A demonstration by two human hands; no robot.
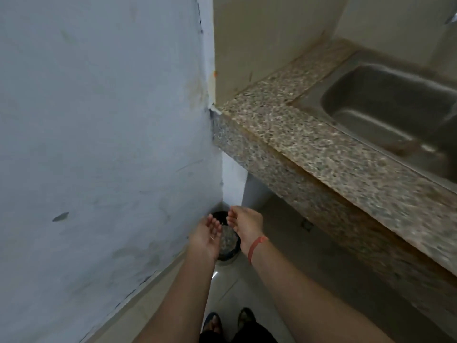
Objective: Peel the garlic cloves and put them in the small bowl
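Garlic cloves and small bowl lie outside the frame. At lower centre, a dark round bin [220, 214] on the floor holds pale speckled scraps [228, 240]. Above it, the left hand [206, 233] lies palm up, fingers straight and together. The right hand [244, 225] has its fingers bunched and bent; whether they pinch anything is unclear.

The left hand [206, 237] and right hand [246, 225] hide much of the dark bin [230, 254], its contents too blurred to identify.

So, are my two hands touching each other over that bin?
Apart: the head view shows a strip of the bin between the left hand and the right hand.
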